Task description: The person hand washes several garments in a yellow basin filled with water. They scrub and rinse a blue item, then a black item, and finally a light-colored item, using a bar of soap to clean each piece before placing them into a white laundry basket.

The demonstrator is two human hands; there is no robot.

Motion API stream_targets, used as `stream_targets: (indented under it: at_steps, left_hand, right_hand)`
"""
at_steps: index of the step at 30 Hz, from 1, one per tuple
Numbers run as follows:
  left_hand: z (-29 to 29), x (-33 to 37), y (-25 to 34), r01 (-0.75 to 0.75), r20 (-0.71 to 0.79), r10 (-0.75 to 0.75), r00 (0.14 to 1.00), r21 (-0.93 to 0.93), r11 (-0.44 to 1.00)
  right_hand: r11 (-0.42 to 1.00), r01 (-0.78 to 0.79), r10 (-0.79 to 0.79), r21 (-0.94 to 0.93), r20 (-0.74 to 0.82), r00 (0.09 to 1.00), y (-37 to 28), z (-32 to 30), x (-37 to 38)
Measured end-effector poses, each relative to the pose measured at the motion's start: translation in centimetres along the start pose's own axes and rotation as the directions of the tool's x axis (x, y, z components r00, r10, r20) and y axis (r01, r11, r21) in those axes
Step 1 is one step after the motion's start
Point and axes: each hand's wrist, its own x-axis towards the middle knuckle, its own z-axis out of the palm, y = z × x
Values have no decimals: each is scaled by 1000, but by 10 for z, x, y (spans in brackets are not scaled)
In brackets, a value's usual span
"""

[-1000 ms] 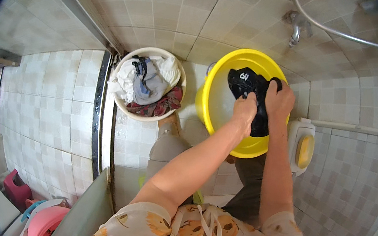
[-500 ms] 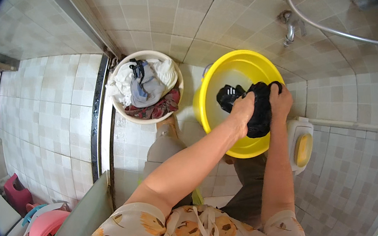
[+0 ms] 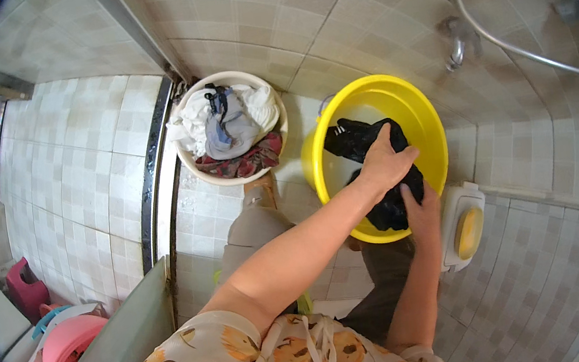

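Note:
A wet-looking black garment (image 3: 386, 209) with small white stripes near one end is bunched up over the yellow bucket (image 3: 430, 113). My left hand (image 3: 384, 162) grips it from above near the middle, thumb pointing right. Lower down, my right hand (image 3: 423, 212) holds the bottom part of the garment by its right edge, thumb on top and the other fingers mostly hidden. Pale, cloudy-looking liquid shows inside the bucket beside the cloth.
Left of the bucket stands a cream basin (image 3: 285, 148) heaped with white, grey and dark red clothes (image 3: 231, 131). A wall tap (image 3: 457, 53) and a metal hose (image 3: 499, 40) are at the upper right. A grey-white box with a yellow top (image 3: 468, 234) sits right of the bucket.
My right hand has come down from the garment's upper right to its lower edge. My left hand has shifted slightly up and right, and the black cloth now spreads wider.

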Motion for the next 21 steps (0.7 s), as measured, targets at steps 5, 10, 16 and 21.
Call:
stream_targets:
  at_steps: [5, 10, 16, 21]
  left_hand:
    - [-6, -6, 10, -22, -20, 28, 999, 258, 966]
    - [3, 5, -14, 143, -311, -66, 948, 229, 963]
    - [-5, 4, -26, 402, 416, -100, 904, -745, 533]
    - [-26, -8, -3, 558, 606, 219, 765, -792, 247]
  right_hand:
    - [943, 29, 57, 332, -245, 968, 31, -15, 2]
    - [340, 50, 382, 939, -186, 905, -15, -25, 30]
    - [638, -92, 316, 765, -151, 937, -72, 17, -14]
    - [959, 228, -280, -170, -422, 862, -61, 45, -10]
